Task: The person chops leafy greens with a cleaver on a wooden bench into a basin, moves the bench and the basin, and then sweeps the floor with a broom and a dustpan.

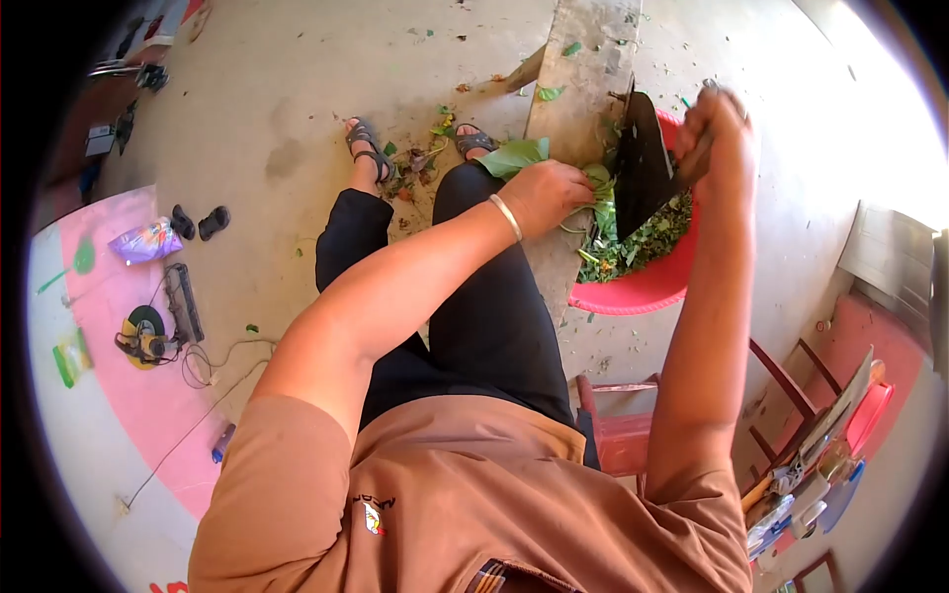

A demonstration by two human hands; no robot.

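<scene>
My left hand (550,197), with a bangle on the wrist, is closed on a bunch of green leaves (514,158) lying across a wooden bench (585,94). Leaf stems and tips stick out past its fingers toward the blade. In my right hand (714,128) is the handle of a broad dark cleaver (643,163), held just right of the bunch, its blade overlapping the bench edge in this view. Below the blade sits a pink basin (633,299) holding chopped greens (643,252). Part of the basin is hidden behind the cleaver and my right forearm.
Leaf scraps (415,173) lie on the floor around my sandalled feet. To the left are a power tool with a disc (146,336), its cord, a purple bag (146,242) and a pair of sandals (213,222). A red chair (623,435) stands behind the basin, near a cluttered rack (816,474).
</scene>
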